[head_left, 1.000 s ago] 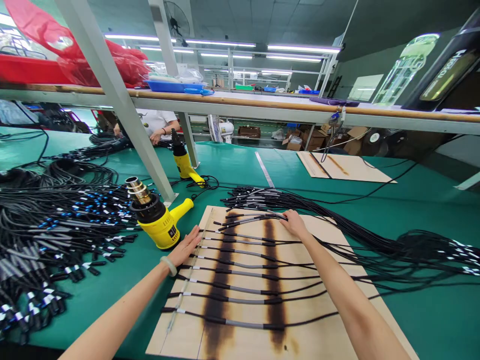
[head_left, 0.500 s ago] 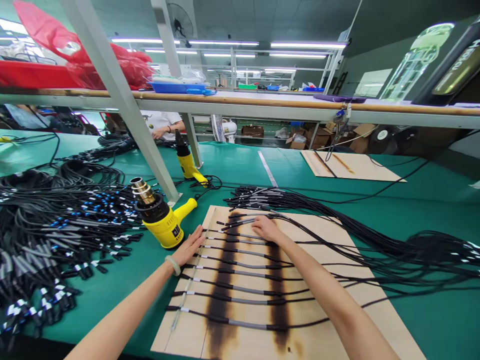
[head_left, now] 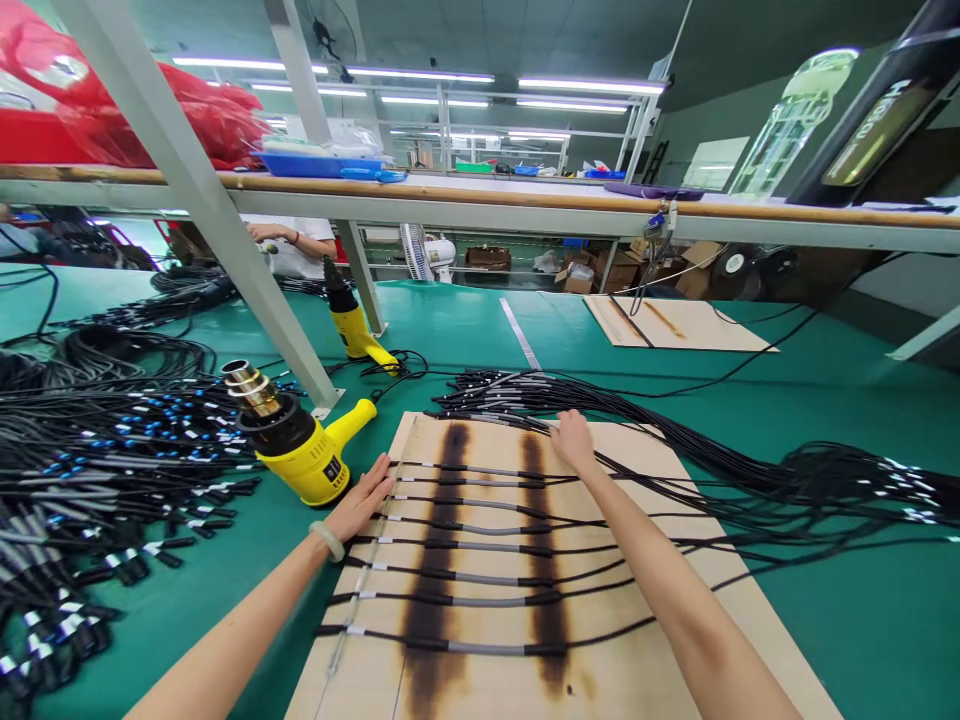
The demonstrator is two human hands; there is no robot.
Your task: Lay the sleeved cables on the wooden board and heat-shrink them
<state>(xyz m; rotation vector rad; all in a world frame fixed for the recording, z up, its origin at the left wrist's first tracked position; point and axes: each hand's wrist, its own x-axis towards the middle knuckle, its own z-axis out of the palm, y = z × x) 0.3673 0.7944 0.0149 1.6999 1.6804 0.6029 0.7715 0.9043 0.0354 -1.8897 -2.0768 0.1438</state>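
Note:
A scorched wooden board (head_left: pixel 622 640) lies before me, with several black cables (head_left: pixel 487 601) with grey sleeve sections laid side by side across it. My left hand (head_left: pixel 364 502) rests flat at the board's left edge, fingers stretched over the cable ends by a thin clear strip (head_left: pixel 357 585). Near the board's far edge my right hand (head_left: pixel 574 440) is closed around a few black cables (head_left: pixel 517 420), beside the thick cable bundle (head_left: pixel 615 404). Its fingertips are partly hidden. Left of the board stands a yellow heat gun (head_left: pixel 300 450), nozzle up.
A second yellow heat gun (head_left: pixel 356 335) stands farther back by a metal post (head_left: pixel 217 220). Piled cables (head_left: pixel 135 420) cover the left of the green table. Another scorched board (head_left: pixel 690 335) lies at the back right. A shelf (head_left: pixel 480 210) crosses above; a person (head_left: pixel 292 245) sits beyond.
My right hand has moved back and right, carrying the loose cables from the board's far part up against the bundle. My left hand stays at the board's left edge. The view has shifted slightly.

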